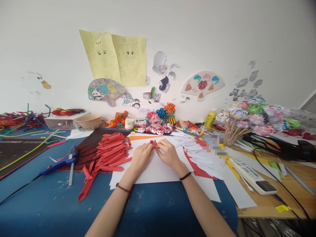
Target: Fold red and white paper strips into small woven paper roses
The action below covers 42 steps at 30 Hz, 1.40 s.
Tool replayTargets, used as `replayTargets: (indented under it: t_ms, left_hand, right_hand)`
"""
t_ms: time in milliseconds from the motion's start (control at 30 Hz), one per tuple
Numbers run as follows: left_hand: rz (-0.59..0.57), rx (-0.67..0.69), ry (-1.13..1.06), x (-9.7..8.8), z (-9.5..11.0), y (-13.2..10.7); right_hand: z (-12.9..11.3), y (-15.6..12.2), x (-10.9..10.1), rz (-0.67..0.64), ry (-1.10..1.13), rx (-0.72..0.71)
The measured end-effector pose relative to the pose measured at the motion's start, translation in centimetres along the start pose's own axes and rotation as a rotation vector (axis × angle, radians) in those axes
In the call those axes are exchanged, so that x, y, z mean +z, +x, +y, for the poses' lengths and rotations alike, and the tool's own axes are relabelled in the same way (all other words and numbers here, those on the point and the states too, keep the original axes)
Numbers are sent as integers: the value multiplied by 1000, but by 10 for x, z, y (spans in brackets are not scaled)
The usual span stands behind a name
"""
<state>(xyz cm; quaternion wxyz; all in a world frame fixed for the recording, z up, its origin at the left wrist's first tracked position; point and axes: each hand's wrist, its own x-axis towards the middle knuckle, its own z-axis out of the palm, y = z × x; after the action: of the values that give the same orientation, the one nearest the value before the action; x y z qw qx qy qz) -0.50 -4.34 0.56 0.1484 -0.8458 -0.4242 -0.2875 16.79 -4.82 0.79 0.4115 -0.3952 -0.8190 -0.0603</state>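
Note:
Both my hands rest on a white sheet of paper (158, 171) in the middle of the blue table. My left hand (141, 155) and my right hand (169, 152) meet fingertip to fingertip, pinching a small folded red paper piece (153, 143) between them. A pile of folded red paper strips (108, 154) lies just left of my left hand. A spread of white paper strips (195, 148) over red paper lies just right of my right hand.
A blue glue gun (60, 162) lies at left with its cord. Paper flowers (158, 121), a small jar (129, 123) and a bowl (88, 120) stand along the wall. A bunch of paper roses on sticks (249, 118), a white remote (251, 176) and black cables lie at right.

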Motion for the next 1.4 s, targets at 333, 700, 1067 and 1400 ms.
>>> replayTargets:
  t_ms: [333, 700, 1067, 1400]
  left_hand:
    - [34, 7, -8, 4, -3, 0]
    - [14, 53, -97, 2, -6, -2]
    - [44, 65, -82, 0, -4, -1]
    - [61, 84, -34, 1, -3, -1]
  right_hand:
    - [5, -1, 2, 7, -37, -19]
    - [8, -4, 3, 35, -38, -22]
    - [9, -4, 3, 82, -21, 16]
    - [7, -3, 2, 87, -5, 23]
